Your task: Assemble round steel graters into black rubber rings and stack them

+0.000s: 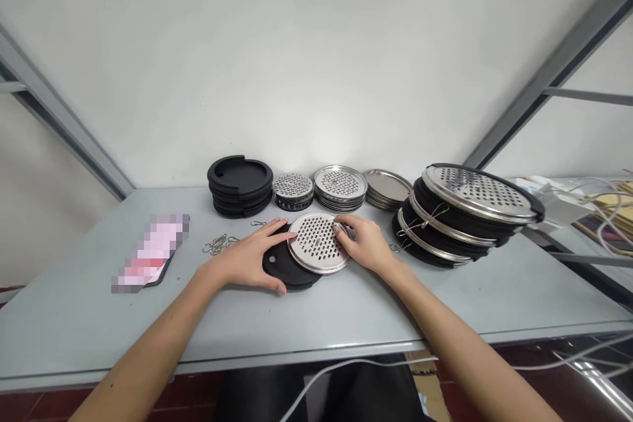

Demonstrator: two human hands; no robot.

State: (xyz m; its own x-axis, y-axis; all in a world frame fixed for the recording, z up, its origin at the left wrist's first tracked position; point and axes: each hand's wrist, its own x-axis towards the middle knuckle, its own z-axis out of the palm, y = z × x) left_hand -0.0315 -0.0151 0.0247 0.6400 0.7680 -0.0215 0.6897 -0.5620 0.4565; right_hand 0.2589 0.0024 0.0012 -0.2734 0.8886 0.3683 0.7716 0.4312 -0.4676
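A round metal disc with slotted holes (320, 243) lies partly over a black round holder (287, 267) on the table, offset to its right. My left hand (250, 256) spans the holder's left side with its fingers spread; the thumb rests by the near rim and the index fingertip meets the disc's left edge. On the disc's right edge, my right hand (366, 242) has its thumb and fingers closed. Several wire clips (221, 244) lie left of my left hand, and a single clip (258, 223) sits just behind it.
Along the back stand stacked black holders (241, 188), small perforated discs (293, 190), larger perforated discs (340, 186) and plain metal lids (388, 188). A leaning stack of assembled units (465, 214) is at right. A phone (155, 250) lies left. Metal posts (534, 89) flank the table (237, 336).
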